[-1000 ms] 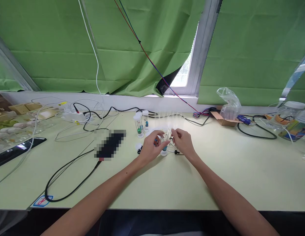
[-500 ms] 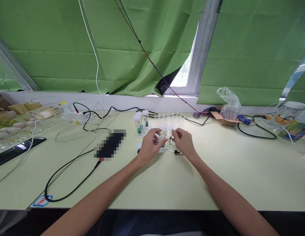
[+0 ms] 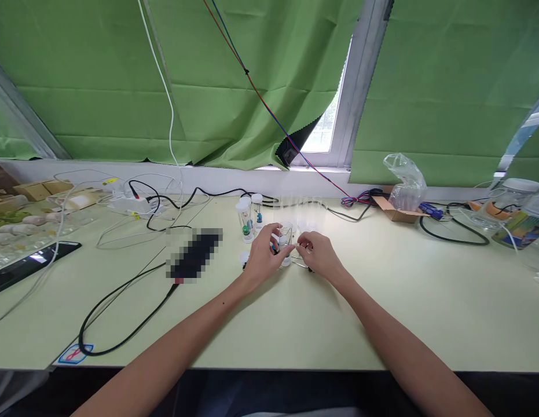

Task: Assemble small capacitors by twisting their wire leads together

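My left hand [image 3: 264,255] is curled around a clear tube [image 3: 286,230] that stands on the table, its thumb across the front. Thin wire shapes and a bit of blue show inside the tube, partly behind my fingers. Right beside it, the fingertips of my right hand [image 3: 320,255] are pinched together near the left thumb; whatever they hold is too small to make out. Thin metal wires [image 3: 299,263] lie under the right fingers. Several white-capped clear tubes [image 3: 245,223] with green and blue pieces inside stand behind my left hand.
Empty clear tubes [image 3: 310,211] stand behind my hands. A blurred dark device [image 3: 195,255] with a black cable lies to the left. Farther left are a power strip [image 3: 129,204] and a black phone-like slab [image 3: 35,266]. At the right sit an open cardboard box [image 3: 399,214] and jars [image 3: 523,217].
My right hand has moved left and slightly down, nearer the tube, now covering most of the black piece on the wire. My left hand stays around the tube.
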`<state>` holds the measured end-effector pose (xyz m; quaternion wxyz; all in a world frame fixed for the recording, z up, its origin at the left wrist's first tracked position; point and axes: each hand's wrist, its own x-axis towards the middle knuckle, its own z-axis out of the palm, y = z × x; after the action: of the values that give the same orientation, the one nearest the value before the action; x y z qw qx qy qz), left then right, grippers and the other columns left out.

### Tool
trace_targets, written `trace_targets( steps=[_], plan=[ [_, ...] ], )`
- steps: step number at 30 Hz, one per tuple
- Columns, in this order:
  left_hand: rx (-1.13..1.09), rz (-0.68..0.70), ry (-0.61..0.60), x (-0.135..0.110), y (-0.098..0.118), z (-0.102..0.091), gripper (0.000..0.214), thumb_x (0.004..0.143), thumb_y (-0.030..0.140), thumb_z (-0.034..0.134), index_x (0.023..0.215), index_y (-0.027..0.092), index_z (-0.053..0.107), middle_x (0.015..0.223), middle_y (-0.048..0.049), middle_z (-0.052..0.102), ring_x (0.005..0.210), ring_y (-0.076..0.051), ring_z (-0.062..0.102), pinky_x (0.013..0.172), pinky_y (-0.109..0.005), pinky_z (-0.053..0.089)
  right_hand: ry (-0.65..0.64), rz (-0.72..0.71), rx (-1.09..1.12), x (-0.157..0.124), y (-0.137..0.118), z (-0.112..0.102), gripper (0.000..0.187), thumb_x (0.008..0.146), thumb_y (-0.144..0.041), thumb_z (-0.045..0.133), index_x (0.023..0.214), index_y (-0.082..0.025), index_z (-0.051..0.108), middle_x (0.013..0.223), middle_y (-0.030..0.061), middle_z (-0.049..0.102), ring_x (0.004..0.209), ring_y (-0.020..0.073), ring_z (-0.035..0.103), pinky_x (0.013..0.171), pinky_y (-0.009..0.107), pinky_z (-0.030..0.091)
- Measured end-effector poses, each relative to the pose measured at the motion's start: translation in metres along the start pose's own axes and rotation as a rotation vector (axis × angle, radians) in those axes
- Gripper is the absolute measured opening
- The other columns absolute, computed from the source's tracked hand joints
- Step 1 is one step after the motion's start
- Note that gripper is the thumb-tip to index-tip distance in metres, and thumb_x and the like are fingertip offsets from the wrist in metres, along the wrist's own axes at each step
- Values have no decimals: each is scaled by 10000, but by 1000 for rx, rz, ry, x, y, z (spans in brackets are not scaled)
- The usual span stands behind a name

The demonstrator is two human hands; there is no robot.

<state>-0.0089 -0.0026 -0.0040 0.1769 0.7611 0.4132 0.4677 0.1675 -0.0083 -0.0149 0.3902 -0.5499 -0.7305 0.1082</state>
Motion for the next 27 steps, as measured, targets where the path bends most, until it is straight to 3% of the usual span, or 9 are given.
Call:
trace_targets(
  steps=[6, 10, 16, 27],
  plan=[
    [-66, -18, 122, 0, 8, -2, 335, 868, 402, 604, 1133, 226, 500, 930, -16, 573, 622, -80, 515, 550, -220, 442, -121, -11, -93, -1, 1, 0, 115, 806, -151, 598, 866, -175, 693, 861, 62, 655, 850, 192, 562, 778, 305, 402],
    [-91, -13, 190, 0, 11, -4, 264, 897, 397, 561, 1086, 221, 507, 838, 2, 541, 647, -93, 519, 566, -221, 441, -217, -18, -146, -2, 4, 2, 72, 787, -167, 633, 820, -180, 695, 830, 47, 663, 802, 183, 569, 775, 312, 381],
    [-93, -4, 199, -1, 12, -4, 220, 912, 384, 536, 1053, 216, 518, 786, 10, 520, 632, -95, 493, 551, -216, 423, -296, -40, -168, -3, 4, 4, 82, 784, -132, 617, 726, -177, 652, 789, 29, 646, 770, 164, 550, 734, 292, 356],
    [-71, -13, 196, -2, 13, -4, 215, 916, 399, 524, 1026, 215, 537, 777, 5, 523, 642, -106, 504, 544, -220, 421, -346, -76, -309, -5, 0, 4, 143, 862, -87, 536, 779, -159, 629, 838, 64, 612, 807, 183, 513, 725, 301, 333]
  ],
)
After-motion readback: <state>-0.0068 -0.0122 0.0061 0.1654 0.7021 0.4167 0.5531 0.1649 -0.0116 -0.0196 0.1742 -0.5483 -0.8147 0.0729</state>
